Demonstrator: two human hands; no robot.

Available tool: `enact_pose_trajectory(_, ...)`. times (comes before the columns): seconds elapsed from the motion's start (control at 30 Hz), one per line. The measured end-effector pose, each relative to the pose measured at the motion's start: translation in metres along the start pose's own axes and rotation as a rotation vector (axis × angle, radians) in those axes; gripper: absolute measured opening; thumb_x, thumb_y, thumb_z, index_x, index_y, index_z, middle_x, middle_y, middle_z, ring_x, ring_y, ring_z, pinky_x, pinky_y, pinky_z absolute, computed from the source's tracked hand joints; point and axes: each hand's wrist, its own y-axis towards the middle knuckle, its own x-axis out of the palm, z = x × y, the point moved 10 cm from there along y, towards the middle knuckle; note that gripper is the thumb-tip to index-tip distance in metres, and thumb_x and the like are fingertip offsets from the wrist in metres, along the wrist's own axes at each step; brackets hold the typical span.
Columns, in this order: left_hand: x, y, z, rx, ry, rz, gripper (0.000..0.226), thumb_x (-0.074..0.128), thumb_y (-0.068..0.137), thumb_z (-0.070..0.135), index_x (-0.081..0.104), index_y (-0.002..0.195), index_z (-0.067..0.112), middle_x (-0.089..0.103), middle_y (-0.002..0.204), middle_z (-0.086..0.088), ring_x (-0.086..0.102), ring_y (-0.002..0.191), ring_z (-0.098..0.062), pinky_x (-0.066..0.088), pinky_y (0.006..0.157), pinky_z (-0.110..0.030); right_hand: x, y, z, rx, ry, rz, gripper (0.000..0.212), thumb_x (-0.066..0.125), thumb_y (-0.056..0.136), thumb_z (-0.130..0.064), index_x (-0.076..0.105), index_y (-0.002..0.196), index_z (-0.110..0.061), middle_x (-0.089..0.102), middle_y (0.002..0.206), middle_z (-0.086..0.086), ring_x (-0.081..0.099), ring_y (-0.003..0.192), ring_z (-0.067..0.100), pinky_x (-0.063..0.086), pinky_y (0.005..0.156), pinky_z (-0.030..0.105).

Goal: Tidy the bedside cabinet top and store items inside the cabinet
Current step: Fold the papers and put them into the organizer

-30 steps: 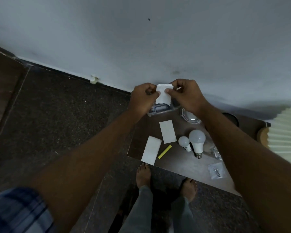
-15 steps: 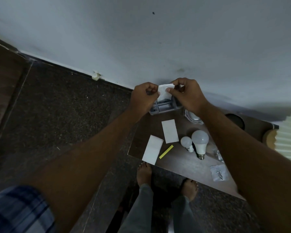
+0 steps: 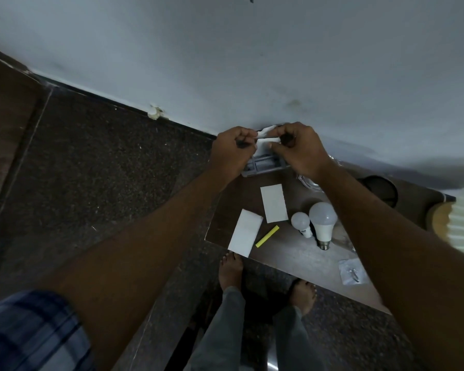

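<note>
Since a moment ago the left hand (image 3: 232,153) and right hand (image 3: 302,152) have closed in, and less of the white paper (image 3: 265,137) shows between them. Both pinch it above the grey tray (image 3: 265,167) at the back of the cabinet top (image 3: 292,259).

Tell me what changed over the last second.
The white paper, still pinched between the left hand and right hand, got bunched up, so less of it shows. The cards, yellow strip and bulbs on the cabinet top stayed put.
</note>
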Motion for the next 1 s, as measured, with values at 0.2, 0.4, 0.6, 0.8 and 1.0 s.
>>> enact_pose_trajectory(0.2, -0.003, -0.003, 0.002, -0.024, -0.043, 0.025, 0.026, 0.07, 0.088, -0.003, 0.073, 0.114, -0.001, 0.075, 0.108, -0.015, 0.071, 0.1, -0.023, 0.061, 0.093, -0.039, -0.013, -0.004, -0.001, -0.011, -0.016, 0.094, 0.026, 0.077, 0.087, -0.018, 0.071, 0.111, -0.011, 0.066, 0.118, 0.007, 0.064, 0.098, 0.012, 0.051, 0.085, 0.01)
enact_pose_trajectory(0.4, -0.007, -0.013, 0.001, -0.018, -0.072, 0.044, 0.026, 0.07, 0.088, -0.002, 0.074, 0.114, 0.0, 0.075, 0.108, -0.014, 0.072, 0.103, -0.026, 0.061, 0.093, -0.043, -0.018, -0.019, -0.009, -0.039, 0.009, 0.134, 0.023, 0.077, 0.087, -0.02, 0.071, 0.109, -0.014, 0.068, 0.114, 0.003, 0.067, 0.098, 0.015, 0.058, 0.088, 0.03)
enact_pose_trajectory(0.6, -0.005, -0.035, -0.007, -0.025, -0.093, 0.003, 0.021, 0.072, 0.088, 0.002, 0.074, 0.107, 0.011, 0.075, 0.102, -0.004, 0.073, 0.096, -0.018, 0.064, 0.083, -0.035, -0.017, -0.048, -0.011, -0.023, 0.02, 0.211, 0.014, 0.075, 0.088, -0.025, 0.071, 0.102, -0.023, 0.069, 0.102, -0.005, 0.059, 0.071, -0.003, 0.043, 0.063, 0.004)
enact_pose_trajectory(0.8, 0.004, -0.078, -0.058, -0.142, -0.054, -0.043, 0.02, 0.074, 0.089, 0.006, 0.074, 0.108, 0.011, 0.077, 0.105, -0.001, 0.072, 0.096, -0.011, 0.058, 0.079, -0.023, 0.026, -0.097, -0.003, 0.024, 0.058, 0.188, 0.009, 0.071, 0.09, -0.023, 0.066, 0.096, -0.024, 0.067, 0.095, -0.007, 0.061, 0.07, 0.003, 0.053, 0.064, 0.024)
enact_pose_trajectory(1.0, 0.005, -0.11, -0.128, -0.28, 0.13, -0.009, 0.025, 0.076, 0.085, 0.004, 0.073, 0.11, 0.006, 0.072, 0.115, -0.009, 0.067, 0.105, -0.019, 0.053, 0.091, -0.03, 0.081, -0.138, 0.026, 0.126, -0.179, 0.171, 0.019, 0.069, 0.091, -0.03, 0.071, 0.106, -0.018, 0.066, 0.104, -0.002, 0.066, 0.092, 0.017, 0.056, 0.077, 0.037)
